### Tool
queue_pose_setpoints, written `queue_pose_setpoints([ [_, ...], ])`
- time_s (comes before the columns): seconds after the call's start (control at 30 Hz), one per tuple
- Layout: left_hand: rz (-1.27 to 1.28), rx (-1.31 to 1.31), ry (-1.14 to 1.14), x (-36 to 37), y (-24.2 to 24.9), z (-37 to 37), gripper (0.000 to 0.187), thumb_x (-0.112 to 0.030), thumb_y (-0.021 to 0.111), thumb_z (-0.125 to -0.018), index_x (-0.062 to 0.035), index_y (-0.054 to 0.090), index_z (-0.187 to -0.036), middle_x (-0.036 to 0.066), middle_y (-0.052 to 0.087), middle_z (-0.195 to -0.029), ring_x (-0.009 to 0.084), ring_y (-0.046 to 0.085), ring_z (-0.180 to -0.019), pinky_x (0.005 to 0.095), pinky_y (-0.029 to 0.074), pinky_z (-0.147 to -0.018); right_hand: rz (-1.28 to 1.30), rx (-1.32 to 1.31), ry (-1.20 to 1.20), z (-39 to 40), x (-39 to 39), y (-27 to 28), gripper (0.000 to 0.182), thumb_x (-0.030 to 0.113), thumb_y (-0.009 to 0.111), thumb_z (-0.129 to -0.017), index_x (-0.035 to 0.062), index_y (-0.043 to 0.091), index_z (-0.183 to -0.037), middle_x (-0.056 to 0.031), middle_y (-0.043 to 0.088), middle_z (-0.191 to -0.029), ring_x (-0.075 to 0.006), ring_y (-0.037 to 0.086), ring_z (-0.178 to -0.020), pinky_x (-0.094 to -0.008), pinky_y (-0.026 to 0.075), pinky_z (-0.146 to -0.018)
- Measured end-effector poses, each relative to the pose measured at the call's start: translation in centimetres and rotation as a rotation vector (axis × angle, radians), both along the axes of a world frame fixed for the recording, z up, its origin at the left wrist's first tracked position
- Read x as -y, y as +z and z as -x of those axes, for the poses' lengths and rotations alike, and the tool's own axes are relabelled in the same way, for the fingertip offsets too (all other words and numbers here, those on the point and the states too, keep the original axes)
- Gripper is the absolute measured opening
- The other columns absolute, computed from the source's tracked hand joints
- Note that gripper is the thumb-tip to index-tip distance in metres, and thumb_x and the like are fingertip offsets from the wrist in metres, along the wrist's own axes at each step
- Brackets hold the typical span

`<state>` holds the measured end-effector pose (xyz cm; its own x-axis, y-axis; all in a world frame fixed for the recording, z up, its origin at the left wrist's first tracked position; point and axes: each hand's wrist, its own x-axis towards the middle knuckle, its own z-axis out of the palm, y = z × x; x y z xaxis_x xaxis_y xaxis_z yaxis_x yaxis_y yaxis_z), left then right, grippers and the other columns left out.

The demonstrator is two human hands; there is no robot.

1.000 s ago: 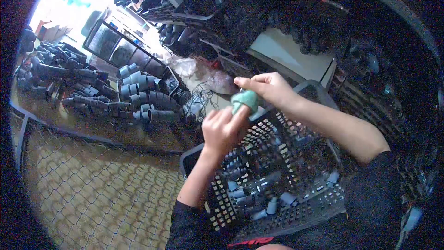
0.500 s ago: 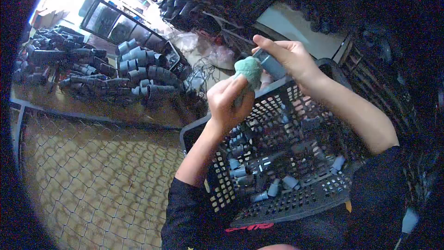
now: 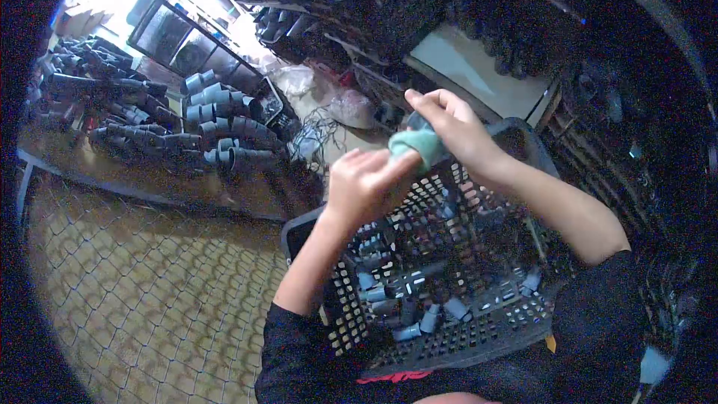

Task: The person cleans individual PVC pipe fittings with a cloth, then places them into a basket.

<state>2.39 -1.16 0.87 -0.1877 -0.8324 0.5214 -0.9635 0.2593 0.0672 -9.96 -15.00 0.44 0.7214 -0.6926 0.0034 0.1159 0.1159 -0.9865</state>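
My left hand (image 3: 366,183) is closed around a green cloth (image 3: 417,150), which is wrapped against one end of a grey pipe fitting (image 3: 420,121). Fingers and thumb of my right hand (image 3: 460,135) grip that fitting, most of which is hidden by the hand and the cloth. Both hands are raised above the far side of a black perforated crate (image 3: 299,233). Inside the crate, several loose grey pipe fittings (image 3: 456,310) lie on its bottom and along its walls.
Heaps of larger grey pipe fittings (image 3: 217,105) lie on a surface at the left, above a wire mesh panel (image 3: 149,292). Clear plastic bags (image 3: 348,105) and tangled dark strands (image 3: 321,131) sit beyond the crate. A pale board (image 3: 479,67) is at the upper right.
The cloth has moved up against the fitting's end and now covers part of it; earlier they were side by side. Both hands sit slightly lower in view, which has shifted a little.
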Motion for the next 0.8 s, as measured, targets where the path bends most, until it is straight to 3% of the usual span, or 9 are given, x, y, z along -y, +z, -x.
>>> queue_pose_setpoints([
  [0.17, 0.087, -0.135, 0.241, 0.3, -0.8, -0.5, 0.042, -0.014, 0.069, -0.073, -0.0112, 0.059, -0.113, 0.008, 0.064, -0.075, 0.0277, 0.063, -0.062, 0.0366, 0.05, -0.056, -0.323, -0.078, 0.111, 0.4, 0.0, 0.7, 0.046, 0.05, 0.053, -0.094, 0.0056, 0.049, -0.106, -0.0041, 0.057, -0.089, -0.0132, 0.055, -0.079, -0.0314, 0.047, -0.066],
  [0.27, 0.101, -0.108, 0.18, -0.8, -1.2, -0.9, 0.044, -0.01, 0.071, -0.069, -0.0059, 0.059, -0.111, 0.013, 0.065, -0.078, 0.0289, 0.063, -0.061, 0.038, 0.05, -0.056, -0.368, -0.076, 0.135, 0.4, -1.5, 1.4, 0.042, 0.046, 0.053, -0.095, 0.0077, 0.045, -0.11, -0.0052, 0.057, -0.09, -0.0139, 0.056, -0.079, -0.0325, 0.047, -0.064],
  [0.33, 0.102, -0.126, 0.088, -0.8, -1.2, 0.1, 0.048, -0.01, 0.072, -0.067, -0.0049, 0.058, -0.112, 0.013, 0.065, -0.078, 0.0289, 0.062, -0.059, 0.0378, 0.049, -0.054, -0.576, 0.083, 0.121, 0.5, -2.1, 2.0, 0.037, 0.042, 0.052, -0.097, 0.0084, 0.045, -0.11, -0.0048, 0.058, -0.093, -0.0134, 0.057, -0.077, -0.0309, 0.046, -0.064],
  [0.47, 0.085, -0.047, 0.16, -0.5, 0.3, 0.6, 0.04, -0.009, 0.069, -0.07, -0.0062, 0.058, -0.108, 0.01, 0.063, -0.077, 0.0286, 0.062, -0.061, 0.0383, 0.049, -0.054, -0.41, 0.113, 0.216, 0.7, -1.2, 0.1, 0.036, 0.044, 0.045, -0.099, 0.0105, 0.057, -0.105, -0.0016, 0.059, -0.09, -0.0106, 0.056, -0.075, -0.026, 0.043, -0.065],
  [0.5, 0.158, -0.104, 0.162, 0.0, -0.1, 0.2, 0.036, -0.017, 0.07, -0.073, -0.012, 0.059, -0.108, 0.008, 0.059, -0.073, 0.0268, 0.06, -0.057, 0.0382, 0.047, -0.05, -0.385, 0.113, 0.17, 0.5, -1.5, 0.0, 0.039, 0.045, 0.041, -0.1, 0.0111, 0.061, -0.102, -0.001, 0.06, -0.088, -0.0099, 0.056, -0.075, -0.0247, 0.043, -0.065],
  [0.6, 0.144, -0.116, 0.162, -0.5, -0.7, 1.3, 0.036, -0.014, 0.067, -0.073, -0.0131, 0.06, -0.108, 0.008, 0.059, -0.073, 0.0277, 0.06, -0.056, 0.0379, 0.047, -0.05, -0.381, -0.021, 0.089, 1.1, -2.3, 0.7, 0.039, 0.042, 0.04, -0.102, 0.0088, 0.06, -0.102, -0.0024, 0.062, -0.09, -0.0106, 0.057, -0.078, -0.0256, 0.045, -0.068],
  [0.67, 0.136, -0.068, 0.102, -0.9, -1.2, 2.5, 0.037, -0.015, 0.068, -0.071, -0.0189, 0.062, -0.107, 0.004, 0.057, -0.071, 0.023, 0.059, -0.055, 0.035, 0.047, -0.049, -0.388, 0.095, 0.172, 1.0, -1.8, 0.0, 0.039, 0.04, 0.039, -0.102, 0.0057, 0.058, -0.106, -0.0059, 0.062, -0.092, -0.0132, 0.06, -0.083, -0.0295, 0.048, -0.077],
  [0.73, 0.192, 0.05, 0.121, -1.1, -0.1, 2.4, 0.037, -0.016, 0.069, -0.07, -0.0203, 0.062, -0.106, 0.003, 0.055, -0.068, 0.0212, 0.059, -0.056, 0.0337, 0.046, -0.049, -0.431, 0.09, 0.205, 1.4, -1.9, 2.0, 0.038, 0.04, 0.04, -0.102, 0.0068, 0.058, -0.109, -0.0048, 0.063, -0.092, -0.0123, 0.059, -0.081, -0.0284, 0.047, -0.074],
  [0.8, 0.207, -0.017, 0.235, -0.8, 0.3, 1.3, 0.033, -0.016, 0.068, -0.073, -0.0171, 0.062, -0.105, 0.004, 0.055, -0.069, 0.0227, 0.058, -0.057, 0.0352, 0.046, -0.052, -0.436, 0.099, 0.233, 1.5, -2.2, 2.9, 0.037, 0.039, 0.041, -0.102, 0.0077, 0.058, -0.111, -0.0024, 0.063, -0.092, -0.011, 0.058, -0.081, -0.0268, 0.046, -0.072],
])
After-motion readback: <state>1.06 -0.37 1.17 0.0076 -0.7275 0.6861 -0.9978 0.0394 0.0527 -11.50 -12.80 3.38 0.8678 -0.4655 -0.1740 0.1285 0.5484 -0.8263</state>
